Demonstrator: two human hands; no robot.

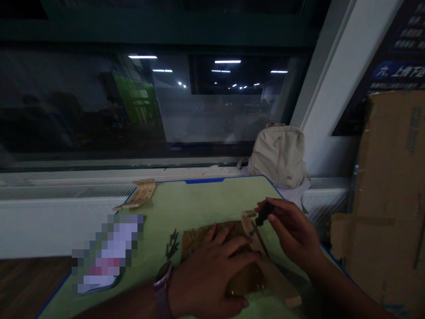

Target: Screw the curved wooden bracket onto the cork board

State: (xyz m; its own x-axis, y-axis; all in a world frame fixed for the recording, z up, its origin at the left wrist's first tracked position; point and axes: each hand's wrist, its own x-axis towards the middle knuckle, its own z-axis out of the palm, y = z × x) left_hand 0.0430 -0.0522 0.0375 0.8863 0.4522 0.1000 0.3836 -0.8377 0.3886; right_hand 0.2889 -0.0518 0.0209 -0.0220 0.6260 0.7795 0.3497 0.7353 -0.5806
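My left hand (212, 270) lies spread flat on a dark wooden panel (202, 237), its fingers reaching toward a curved light wood piece (249, 223) standing at the panel's far side. My right hand (292, 232) pinches a small black-handled screwdriver (263, 215) above that curved piece, with the metal tip pointing down and to the left. Several dark screws (171, 244) lie in a small heap on the green cutting mat (202, 195), just left of the panel. A slatted wooden part (141, 192) sits at the mat's far left corner.
A pixelated object (108, 254) lies on the mat's left side. A beige backpack (277, 157) sits beyond the mat, in front of a dark window. Cardboard boxes (388, 186) stand at the right, and a white radiator (66, 221) runs along the wall.
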